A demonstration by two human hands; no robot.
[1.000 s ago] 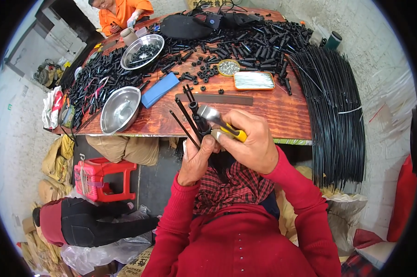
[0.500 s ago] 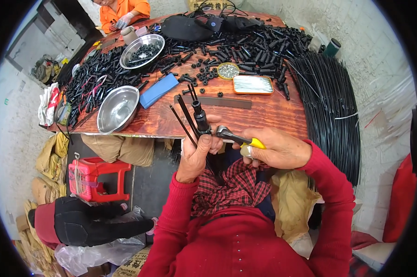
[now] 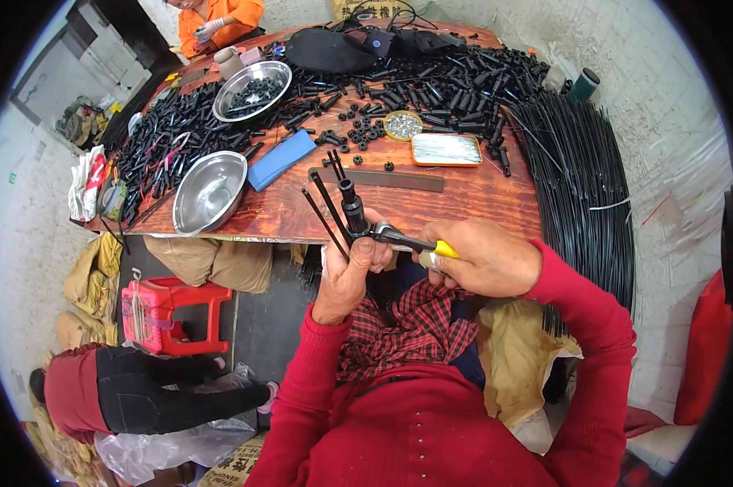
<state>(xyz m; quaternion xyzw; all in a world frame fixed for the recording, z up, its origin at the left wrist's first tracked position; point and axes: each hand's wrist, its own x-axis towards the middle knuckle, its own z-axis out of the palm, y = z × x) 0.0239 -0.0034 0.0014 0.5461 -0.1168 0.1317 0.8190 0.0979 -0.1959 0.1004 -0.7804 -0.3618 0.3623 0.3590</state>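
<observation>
In my left hand (image 3: 343,284), closed in front of the table edge, is a black stepped tubular part (image 3: 352,209) standing nearly upright. Thin black rods (image 3: 326,223) rise beside it from the same grip, and more tips show behind its top. My right hand (image 3: 496,261) is wrapped round pliers (image 3: 446,248) with yellow-and-black handles. Their metal head meets the lower end of the tubular part, next to my left fingers. Exactly what the jaws bite on is hidden.
Black tubular parts heap across the wooden table (image 3: 496,203). Two metal bowls (image 3: 210,193), a blue pad (image 3: 282,159), a dark flat bar (image 3: 399,179) and a tray of thin pins (image 3: 447,149) lie there. Long black rods (image 3: 581,187) stack at right. Two other people are nearby.
The pliers' handles have come closer together, and my right hand has shifted slightly left. My left hand keeps its hold. The person at lower left has moved a little.
</observation>
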